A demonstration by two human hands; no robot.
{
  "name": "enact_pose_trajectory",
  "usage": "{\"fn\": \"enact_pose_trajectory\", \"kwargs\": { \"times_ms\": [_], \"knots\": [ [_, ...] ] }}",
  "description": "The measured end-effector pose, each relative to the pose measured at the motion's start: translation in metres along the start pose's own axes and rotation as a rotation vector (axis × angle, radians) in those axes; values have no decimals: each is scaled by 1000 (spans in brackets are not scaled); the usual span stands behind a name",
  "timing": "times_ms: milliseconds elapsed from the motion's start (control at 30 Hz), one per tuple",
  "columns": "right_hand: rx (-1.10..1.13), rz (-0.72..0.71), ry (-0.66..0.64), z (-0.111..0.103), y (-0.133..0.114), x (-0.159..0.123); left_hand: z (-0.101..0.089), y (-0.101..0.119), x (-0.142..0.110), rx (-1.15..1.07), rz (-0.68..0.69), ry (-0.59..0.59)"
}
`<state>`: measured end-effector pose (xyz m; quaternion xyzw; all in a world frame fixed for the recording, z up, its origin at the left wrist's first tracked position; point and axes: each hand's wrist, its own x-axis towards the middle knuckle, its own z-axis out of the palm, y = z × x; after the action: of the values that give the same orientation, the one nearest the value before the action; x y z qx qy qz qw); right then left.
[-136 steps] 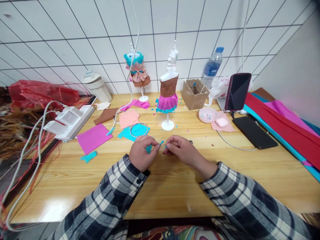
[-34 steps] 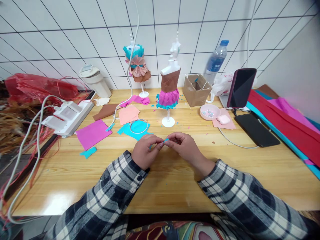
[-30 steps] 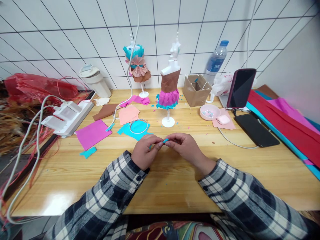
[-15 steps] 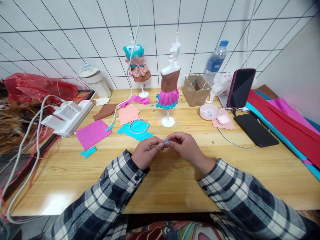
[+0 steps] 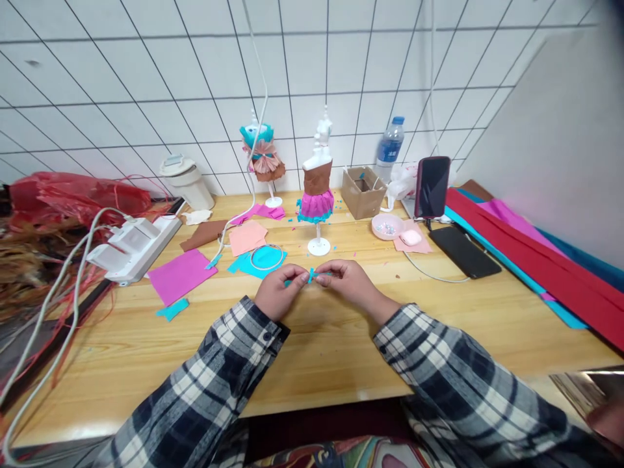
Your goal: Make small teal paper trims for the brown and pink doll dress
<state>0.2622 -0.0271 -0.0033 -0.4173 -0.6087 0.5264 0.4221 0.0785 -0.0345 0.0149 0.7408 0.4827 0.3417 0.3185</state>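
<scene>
A small blue paper strip (image 5: 312, 275) is pinched between both of my hands over the middle of the table. My left hand (image 5: 281, 288) grips one side with thumb and forefinger, and my right hand (image 5: 350, 285) pinches the other. Just beyond them stands a small white dress-form mannequin (image 5: 319, 153) in a brown top and a pink skirt with a blue hem. Left of it lies blue paper (image 5: 273, 259) with a ring-shaped bangle (image 5: 266, 267) on top. Peach paper (image 5: 247, 238) and a magenta sheet (image 5: 182, 276) are further left.
A second dressed mannequin (image 5: 266, 156) stands near the tiled wall. Rightward are a cardboard box (image 5: 363, 195), a pink dish of beads (image 5: 387, 227), a propped phone (image 5: 432, 188), a black power bank (image 5: 465, 252) and long coloured paper (image 5: 536, 260). A white power strip (image 5: 139, 247) with cables lies left.
The camera view has shifted, tilting up and right. My fingers have parted slightly, and more of the blue strip shows between them. Both hands keep their pinch.
</scene>
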Motion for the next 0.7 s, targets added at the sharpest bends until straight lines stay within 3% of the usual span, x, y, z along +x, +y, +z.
{"fn": "enact_pose_trajectory", "kwargs": {
  "times_ms": [167,467,700],
  "knots": [
    [-139,-25,50,4,4,1,2,-3,-2,80,52,3],
    [-250,-71,83,5,7,-1,7,-6,-2,94,15,-26],
    [-500,-252,132,7,0,-7,10,-5,-2,158,17,58]
  ]
}}
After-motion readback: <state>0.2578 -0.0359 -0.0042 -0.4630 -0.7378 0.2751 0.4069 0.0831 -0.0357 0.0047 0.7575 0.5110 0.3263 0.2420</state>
